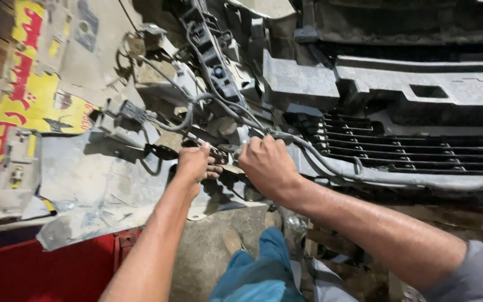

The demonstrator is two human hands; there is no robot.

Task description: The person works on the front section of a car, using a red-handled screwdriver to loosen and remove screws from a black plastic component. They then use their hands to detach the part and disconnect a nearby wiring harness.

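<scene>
I observe my left hand (194,162) fisted around a small dark connector (217,154), and my right hand (266,162) curled shut gripping the grey wiring harness (219,100) beside the black grille (415,148).

Concrete floor (202,251), yellow printed sheet (29,95), red panel (46,274)

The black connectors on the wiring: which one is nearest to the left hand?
The black connector at the left, on the grey bracket above the left hand. The other black connector sits higher, up on the harness, and is farther from that hand.
</scene>
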